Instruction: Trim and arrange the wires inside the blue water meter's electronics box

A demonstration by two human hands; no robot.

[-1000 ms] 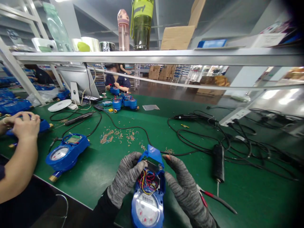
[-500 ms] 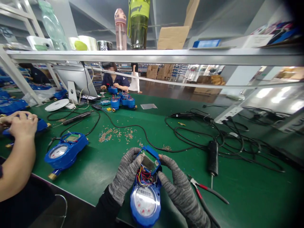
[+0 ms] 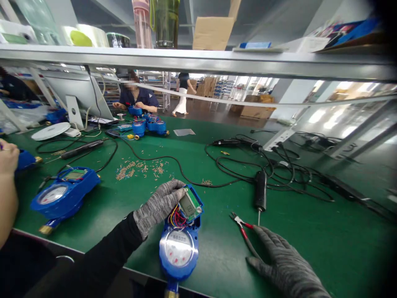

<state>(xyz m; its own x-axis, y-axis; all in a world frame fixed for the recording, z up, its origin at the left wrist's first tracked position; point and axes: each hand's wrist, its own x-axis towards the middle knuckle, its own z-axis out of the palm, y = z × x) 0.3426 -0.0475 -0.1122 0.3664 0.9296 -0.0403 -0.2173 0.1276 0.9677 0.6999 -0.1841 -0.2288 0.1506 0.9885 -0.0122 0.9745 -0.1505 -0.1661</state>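
A blue water meter [image 3: 179, 252] with a round dial stands near the table's front edge. Its upper housing is uncovered, and a green circuit board with a display [image 3: 190, 205] sits tilted in it, above loose coloured wires [image 3: 177, 217]. My left hand [image 3: 161, 205], in a grey glove, is closed on the upper left edge of the board and housing. My right hand [image 3: 281, 258], gloved too, is at the red-handled cutting pliers [image 3: 246, 234]. Its thumb and fingers are apart on either side of the handles, which it partly covers.
A black electric screwdriver [image 3: 260, 190] lies beyond the pliers, among tangled black cables [image 3: 288, 174]. Small screws [image 3: 136, 169] are scattered mid-table. Another blue meter [image 3: 65, 198] rests at the left, near a co-worker's arm [image 3: 8, 186]. A shelf [image 3: 198, 62] spans overhead.
My right hand has left the meter and moved right to the pliers. The board's display now faces up more fully in the housing, my left hand still on it. The view has shifted.
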